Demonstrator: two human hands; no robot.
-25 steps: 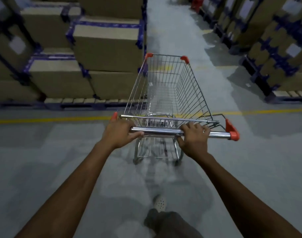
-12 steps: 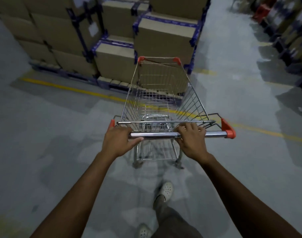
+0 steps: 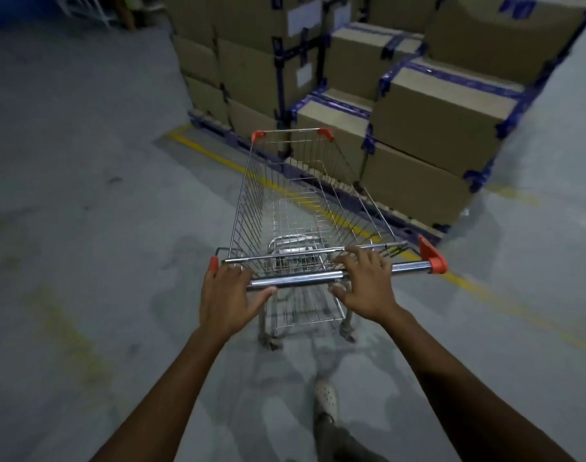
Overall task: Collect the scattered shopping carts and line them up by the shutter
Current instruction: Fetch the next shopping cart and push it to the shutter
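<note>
An empty wire shopping cart [image 3: 285,208] with orange corner caps stands on the concrete floor straight in front of me, nose pointing away. Its chrome handle bar [image 3: 301,279] runs across the near end. My left hand [image 3: 226,295] grips the bar's left end, fingers over the top and thumb underneath. My right hand [image 3: 365,285] holds the bar right of the middle, its fingers spread over it and the thumb below. No other cart and no shutter are in view.
Stacked cardboard boxes [image 3: 428,128] with blue strapping sit on pallets just beyond the cart's nose and to its right. A yellow floor line [image 3: 218,158] runs along the pallet edge. Bare concrete floor [image 3: 85,195] spreads to the left. My white shoe [image 3: 326,398] is behind the cart.
The cart and my view have swung left: the box stacks slid from the left and centre to the right. Both hands stayed on the handle bar.
</note>
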